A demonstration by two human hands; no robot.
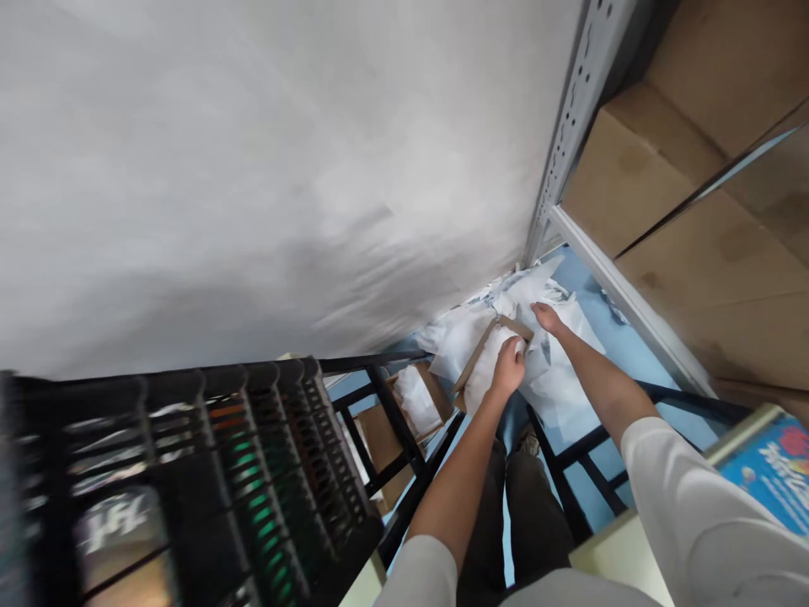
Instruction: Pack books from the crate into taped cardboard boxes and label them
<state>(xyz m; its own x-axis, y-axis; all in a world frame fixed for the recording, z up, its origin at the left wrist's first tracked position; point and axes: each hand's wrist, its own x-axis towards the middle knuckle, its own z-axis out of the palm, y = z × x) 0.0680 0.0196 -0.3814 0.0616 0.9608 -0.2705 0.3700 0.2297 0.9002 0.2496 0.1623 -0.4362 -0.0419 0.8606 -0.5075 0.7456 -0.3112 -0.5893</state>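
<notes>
Down by the wall, a small open cardboard box (pixel 474 361) sits tilted, with white sheet-like packing (pixel 485 367) inside. My left hand (pixel 509 367) is at its right side, fingers curled over the packing and the rim; exactly what they grip is hidden. Just beyond the box's far right corner, my right hand (pixel 547 318) has its fingers closed above loose white sheets (pixel 565 358). Whether a sheet is pinched in it is too small to make out. More crumpled white sheets lie around and behind the box.
A black slatted crate (pixel 316 472) fills the lower left. Black metal bars (pixel 395 413) stand on both sides of my legs. Another open box (pixel 433 400) with white packing lies left. Shelving with large cartons (pixel 714 253) rises right, beside a blue printed package (pixel 771 472).
</notes>
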